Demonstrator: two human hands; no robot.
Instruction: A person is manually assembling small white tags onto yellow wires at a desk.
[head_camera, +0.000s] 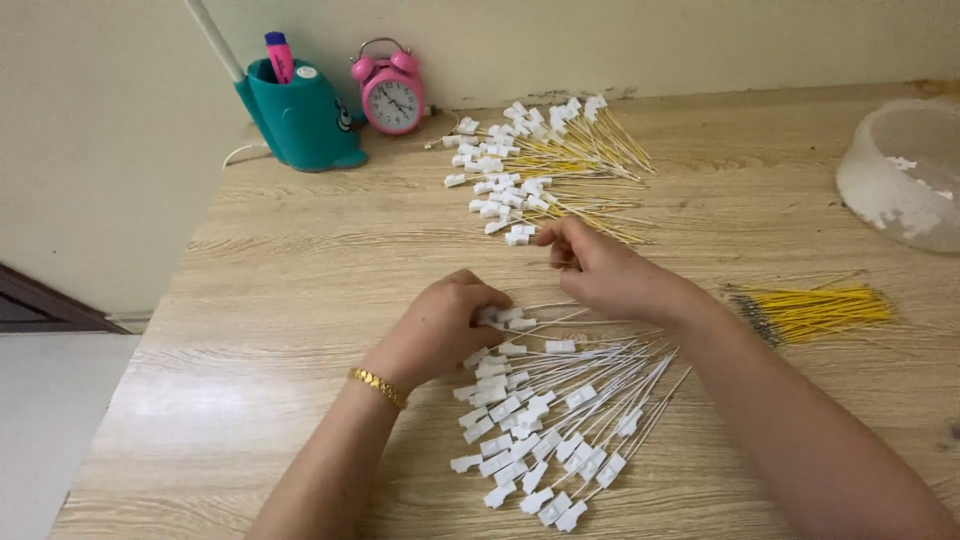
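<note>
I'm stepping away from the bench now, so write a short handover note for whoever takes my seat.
Left hand: closed on the top of the white-wire connector pile near the table's front edge.
Right hand: pinching a white connector at the near edge of the yellow-wire connector pile.
Done, apparently: both fanned piles carry connectors.
Left: bare yellow wire bundle at right; white tub beyond it.

I see a home desk used for piecework: a wooden table at a plain wall, a pink alarm clock, a teal pen holder, heaps of connector wires.
</note>
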